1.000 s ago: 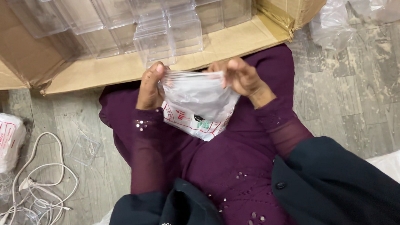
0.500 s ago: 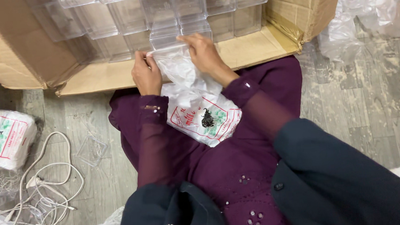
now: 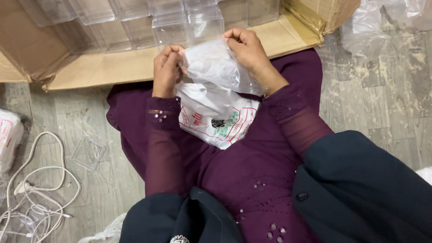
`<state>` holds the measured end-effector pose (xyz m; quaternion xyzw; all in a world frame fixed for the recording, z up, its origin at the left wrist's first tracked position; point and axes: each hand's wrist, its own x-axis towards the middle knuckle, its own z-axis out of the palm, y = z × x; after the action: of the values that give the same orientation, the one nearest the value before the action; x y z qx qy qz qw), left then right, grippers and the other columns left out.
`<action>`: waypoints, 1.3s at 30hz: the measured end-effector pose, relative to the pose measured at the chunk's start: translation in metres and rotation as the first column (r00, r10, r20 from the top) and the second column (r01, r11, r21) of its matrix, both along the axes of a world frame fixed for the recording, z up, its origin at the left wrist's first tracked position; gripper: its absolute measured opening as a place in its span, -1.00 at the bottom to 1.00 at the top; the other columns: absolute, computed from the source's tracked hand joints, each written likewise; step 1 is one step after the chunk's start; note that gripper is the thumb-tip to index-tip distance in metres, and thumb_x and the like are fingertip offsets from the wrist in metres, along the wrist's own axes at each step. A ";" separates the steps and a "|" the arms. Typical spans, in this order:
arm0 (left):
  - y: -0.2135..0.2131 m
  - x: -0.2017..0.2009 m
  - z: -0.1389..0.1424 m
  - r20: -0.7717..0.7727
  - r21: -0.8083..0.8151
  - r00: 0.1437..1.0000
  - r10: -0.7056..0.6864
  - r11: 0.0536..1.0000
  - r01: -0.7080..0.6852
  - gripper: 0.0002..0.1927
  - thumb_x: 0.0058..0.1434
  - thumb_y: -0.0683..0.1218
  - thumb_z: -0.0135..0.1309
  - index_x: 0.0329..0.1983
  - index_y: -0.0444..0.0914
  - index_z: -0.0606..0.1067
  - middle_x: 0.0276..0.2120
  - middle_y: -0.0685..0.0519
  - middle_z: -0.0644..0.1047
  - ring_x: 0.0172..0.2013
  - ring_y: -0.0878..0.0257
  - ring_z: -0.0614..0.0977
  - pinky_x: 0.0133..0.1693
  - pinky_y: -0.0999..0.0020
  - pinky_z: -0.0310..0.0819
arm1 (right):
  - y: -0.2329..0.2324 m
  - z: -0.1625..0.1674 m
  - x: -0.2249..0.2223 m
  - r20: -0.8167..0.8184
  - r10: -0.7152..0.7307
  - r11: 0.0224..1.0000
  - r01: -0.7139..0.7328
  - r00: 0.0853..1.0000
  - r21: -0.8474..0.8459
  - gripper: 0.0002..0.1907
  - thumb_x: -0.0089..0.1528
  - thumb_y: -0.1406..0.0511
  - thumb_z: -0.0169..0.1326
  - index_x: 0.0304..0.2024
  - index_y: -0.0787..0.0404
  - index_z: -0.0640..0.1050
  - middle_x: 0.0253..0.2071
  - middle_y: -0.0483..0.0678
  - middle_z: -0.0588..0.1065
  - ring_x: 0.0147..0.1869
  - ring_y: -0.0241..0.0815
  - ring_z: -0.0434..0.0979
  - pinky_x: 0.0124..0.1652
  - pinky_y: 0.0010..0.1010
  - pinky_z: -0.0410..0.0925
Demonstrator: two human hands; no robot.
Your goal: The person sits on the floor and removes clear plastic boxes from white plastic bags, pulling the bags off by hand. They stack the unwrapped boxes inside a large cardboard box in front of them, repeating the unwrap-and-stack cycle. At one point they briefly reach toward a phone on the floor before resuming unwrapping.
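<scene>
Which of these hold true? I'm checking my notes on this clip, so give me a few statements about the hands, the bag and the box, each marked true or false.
1. Both hands, left hand and right hand, grip the white plastic bag. True.
2. The cardboard box holds red tins. False: it holds clear plastic containers.
3. White cables lie on the floor. True.
4. The bag rests on a table. False: it hangs over the purple-clad lap.
</scene>
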<state>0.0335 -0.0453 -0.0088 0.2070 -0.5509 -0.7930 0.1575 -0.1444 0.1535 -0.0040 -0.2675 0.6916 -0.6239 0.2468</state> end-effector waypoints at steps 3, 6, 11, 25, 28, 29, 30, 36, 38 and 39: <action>0.004 -0.003 -0.020 0.066 -0.195 0.997 0.048 0.980 -0.034 -0.88 0.38 -0.17 -0.04 -0.20 -0.25 0.52 -0.56 0.20 0.50 -0.63 0.51 0.37 -0.58 0.57 0.14 | 0.003 -0.030 -0.004 -0.094 -0.048 0.997 0.053 0.994 0.050 -0.87 0.32 0.43 0.05 -0.17 0.31 0.62 -0.39 -0.21 0.48 -0.34 -0.42 0.37 -0.33 -0.53 0.28; 0.018 0.000 -0.037 0.202 -0.530 0.953 0.227 0.843 -0.089 -0.91 0.33 -0.18 0.01 -0.21 -0.27 0.53 -0.56 0.13 0.55 -0.59 0.46 0.47 -0.50 0.54 0.29 | 0.002 -0.051 -0.007 -0.445 0.115 0.933 0.057 0.888 0.356 -0.84 0.23 0.46 0.02 -0.16 0.31 0.58 -0.36 -0.10 0.53 -0.30 -0.29 0.53 -0.24 -0.45 0.39; 0.023 -0.006 -0.035 0.031 -0.676 0.963 0.269 0.715 -0.179 -0.87 0.42 -0.14 0.09 -0.18 -0.32 0.54 -0.46 0.05 0.56 -0.48 0.38 0.45 -0.41 0.42 0.36 | 0.006 -0.041 -0.003 0.305 0.219 0.975 -0.197 0.927 -0.101 -0.72 0.36 0.24 0.06 0.02 0.29 0.54 -0.17 -0.07 0.54 -0.14 -0.26 0.52 -0.14 -0.40 0.41; 0.039 -0.008 0.005 0.073 -0.364 0.997 0.040 0.931 -0.011 -0.78 0.46 -0.01 0.02 0.01 -0.23 0.53 -0.43 0.20 0.57 -0.52 0.51 0.37 -0.47 0.58 0.18 | 0.188 -0.004 -0.043 0.391 -0.183 0.679 0.403 0.902 -0.613 -0.38 0.42 0.04 0.06 0.34 0.34 0.37 0.32 0.04 0.43 0.42 -0.04 0.44 0.45 -0.12 0.33; 0.033 -0.004 -0.002 0.020 -0.276 0.998 0.053 0.960 -0.045 -0.79 0.49 -0.01 -0.01 0.00 -0.22 0.53 -0.42 0.20 0.56 -0.54 0.56 0.33 -0.49 0.61 0.14 | 0.273 -0.038 -0.087 0.465 -0.657 0.387 0.795 0.593 -0.467 -0.29 0.34 0.02 0.05 0.29 0.49 0.36 0.30 0.22 0.44 0.34 0.17 0.51 0.33 0.06 0.41; 0.033 -0.004 -0.005 0.021 -0.232 0.998 0.059 0.971 -0.053 -0.79 0.49 -0.01 -0.01 0.00 -0.22 0.52 -0.43 0.19 0.56 -0.56 0.56 0.30 -0.51 0.60 0.11 | 0.293 -0.053 -0.086 0.428 -0.748 0.334 0.844 0.508 -0.419 -0.30 0.34 0.02 0.04 0.27 0.49 0.37 0.28 0.22 0.44 0.32 0.17 0.52 0.30 0.06 0.43; 0.034 -0.006 -0.007 0.017 -0.189 0.998 0.066 0.980 -0.062 -0.79 0.48 -0.02 -0.01 -0.01 -0.23 0.52 -0.43 0.18 0.56 -0.58 0.56 0.26 -0.53 0.60 0.08 | 0.307 -0.065 -0.085 0.382 -0.825 0.272 0.885 0.417 -0.379 -0.31 0.34 0.03 0.04 0.26 0.49 0.38 0.27 0.22 0.44 0.29 0.16 0.53 0.26 0.05 0.45; 0.038 -0.009 -0.002 0.053 -0.137 0.998 0.027 0.990 -0.019 -0.78 0.49 -0.03 -0.04 0.02 -0.23 0.52 -0.41 0.17 0.55 -0.63 0.56 0.23 -0.57 0.60 0.05 | 0.288 -0.100 -0.091 0.522 -0.853 0.050 0.997 0.010 0.063 -0.37 0.32 0.02 -0.10 0.22 0.40 0.31 0.21 0.18 0.43 0.15 0.13 0.54 0.05 0.02 0.52; 0.033 -0.004 0.006 0.075 -0.117 0.997 0.026 0.993 -0.018 -0.78 0.49 -0.04 -0.04 0.03 -0.23 0.53 -0.40 0.16 0.55 -0.63 0.56 0.23 -0.58 0.60 0.05 | 0.271 -0.094 -0.107 0.533 -0.844 0.040 0.982 -0.064 0.182 -0.38 0.31 0.03 -0.12 0.22 0.37 0.31 0.19 0.16 0.41 0.10 0.14 0.53 -0.01 0.03 0.54; 0.030 0.001 0.010 0.086 -0.095 0.996 0.038 0.995 -0.029 -0.78 0.49 -0.04 -0.05 0.03 -0.23 0.53 -0.40 0.16 0.54 -0.63 0.56 0.23 -0.58 0.60 0.04 | 0.261 -0.091 -0.117 0.537 -0.837 0.039 0.970 -0.099 0.241 -0.39 0.30 0.04 -0.14 0.22 0.36 0.31 0.19 0.15 0.40 0.08 0.14 0.53 -0.04 0.03 0.54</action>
<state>0.0346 -0.0153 0.0011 0.2433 -0.5905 -0.7535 0.1560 -0.2610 0.4143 -0.0945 0.4468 0.4973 -0.7376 -0.0951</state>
